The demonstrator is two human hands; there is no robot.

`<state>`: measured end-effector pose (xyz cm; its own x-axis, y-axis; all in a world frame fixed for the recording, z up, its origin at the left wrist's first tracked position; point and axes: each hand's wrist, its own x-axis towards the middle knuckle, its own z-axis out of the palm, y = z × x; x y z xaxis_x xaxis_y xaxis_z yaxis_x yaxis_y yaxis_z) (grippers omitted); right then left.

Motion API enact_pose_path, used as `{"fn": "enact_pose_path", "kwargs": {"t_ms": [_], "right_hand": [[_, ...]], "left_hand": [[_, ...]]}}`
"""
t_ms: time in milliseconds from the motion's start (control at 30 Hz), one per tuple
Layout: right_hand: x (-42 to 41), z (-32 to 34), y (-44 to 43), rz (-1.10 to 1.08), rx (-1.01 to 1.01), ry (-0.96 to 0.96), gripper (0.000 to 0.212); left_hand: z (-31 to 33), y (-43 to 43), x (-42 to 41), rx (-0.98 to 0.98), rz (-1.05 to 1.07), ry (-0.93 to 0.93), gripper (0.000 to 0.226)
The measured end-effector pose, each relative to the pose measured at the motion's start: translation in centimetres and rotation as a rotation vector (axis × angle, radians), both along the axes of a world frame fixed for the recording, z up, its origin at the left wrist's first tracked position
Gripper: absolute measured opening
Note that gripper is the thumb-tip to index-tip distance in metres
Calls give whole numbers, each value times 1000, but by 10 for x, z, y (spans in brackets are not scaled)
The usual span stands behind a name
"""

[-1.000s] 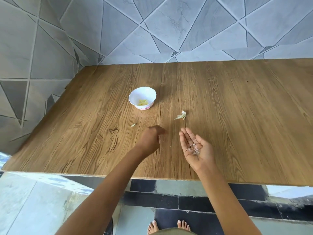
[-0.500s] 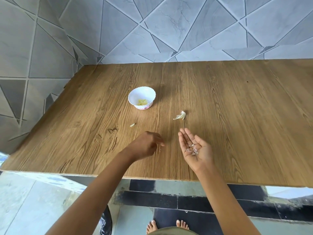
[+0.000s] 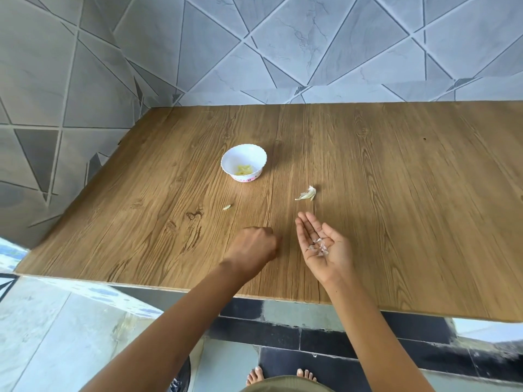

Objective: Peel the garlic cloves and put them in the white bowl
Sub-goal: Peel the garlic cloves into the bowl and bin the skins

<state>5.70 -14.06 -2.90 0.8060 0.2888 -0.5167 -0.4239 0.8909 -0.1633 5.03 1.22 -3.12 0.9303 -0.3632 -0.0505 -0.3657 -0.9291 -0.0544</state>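
Head camera looks down on a wooden table point(image 3: 396, 193) by a grey tiled wall point(image 3: 283, 52). The white bowl point(image 3: 244, 154) has pink print low down, too small to read. Peeled garlic point(image 3: 244, 169) sits inside it, well past both hands. A garlic piece point(image 3: 307, 194) lies just past the right hand point(image 3: 335, 251), which is flat, palm up, with skin scraps point(image 3: 319, 247) on it. The left hand point(image 3: 253, 246) is curled up, and I cannot tell if it holds anything.
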Motion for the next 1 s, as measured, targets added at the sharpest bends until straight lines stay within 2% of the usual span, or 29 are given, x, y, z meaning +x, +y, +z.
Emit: {"fn": "enact_pose_path", "kwargs": {"t_ms": [33, 67, 167, 200, 233, 367, 433, 500, 633, 700, 867, 1000], "right_hand": [[0, 0, 0, 4, -3, -2, 33], [1, 0, 0, 5, -5, 1, 33], [0, 0, 2, 10, -11, 5, 33], [0, 0, 4, 11, -19, 13, 32], [0, 0, 7, 16, -25, 26, 32], [0, 2, 17, 48, -104, 73, 25], [1, 6, 18, 48, -136, 73, 31], [0, 10, 16, 65, -157, 68, 41], [1, 12, 15, 93, -121, 89, 28], [3, 12, 16, 118, -132, 90, 28], [6, 6, 24, 174, -125, 57, 38], [3, -1, 59, 313, -79, -15, 43]], "left_hand": [[1, 0, 6, -36, 41, 14, 15], [2, 4, 12, -155, 104, 43, 12], [14, 16, 25, -761, 281, 105, 10], [22, 15, 23, -884, 284, 123, 12], [29, 11, 20, -921, 237, 138, 13], [41, -19, 6, -716, -41, 60, 18], [40, -28, 4, -563, -20, 35, 18], [38, -32, 1, -505, 30, -14, 15], [39, -37, -3, -426, 66, -112, 9], [34, -35, -3, -492, 106, -97, 8], [36, -18, -12, -785, 177, -114, 32], [38, 19, -43, -1094, 515, -112, 29]]}}
